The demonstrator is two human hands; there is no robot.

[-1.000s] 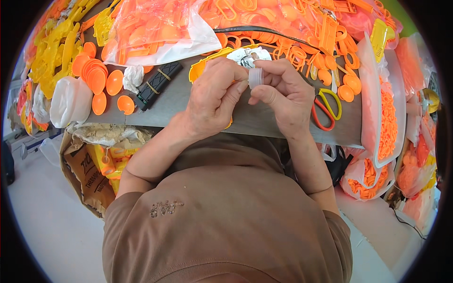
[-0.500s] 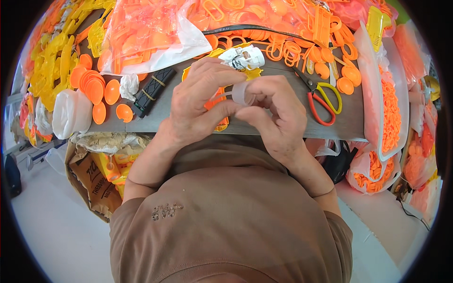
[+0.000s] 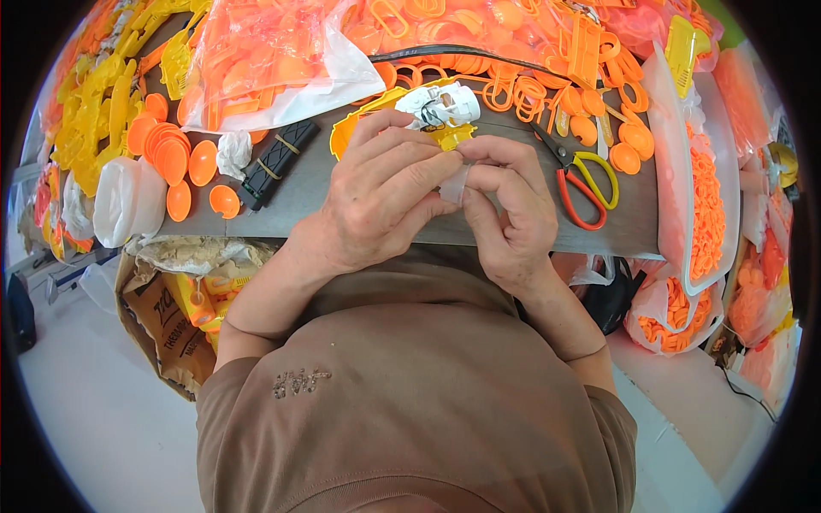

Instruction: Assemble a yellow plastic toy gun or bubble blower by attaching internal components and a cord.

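Pinching a small clear piece [image 3: 456, 181] between both hands' fingers [image 3: 428, 171], it is best being kept steady above the counter [image 3: 299, 201].

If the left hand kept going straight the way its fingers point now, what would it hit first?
The left hand points toward the right hand; first comes the small pale piece pinched between both hands, which it already touches, then the right fingers. Depth is hard to judge.

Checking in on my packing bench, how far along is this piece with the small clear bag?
Done: nothing finished shows near the hands. In hand: left hand and right hand pinch a small clear bag together above the grey table. Left: loose orange parts and filled bags still crowd the bench.
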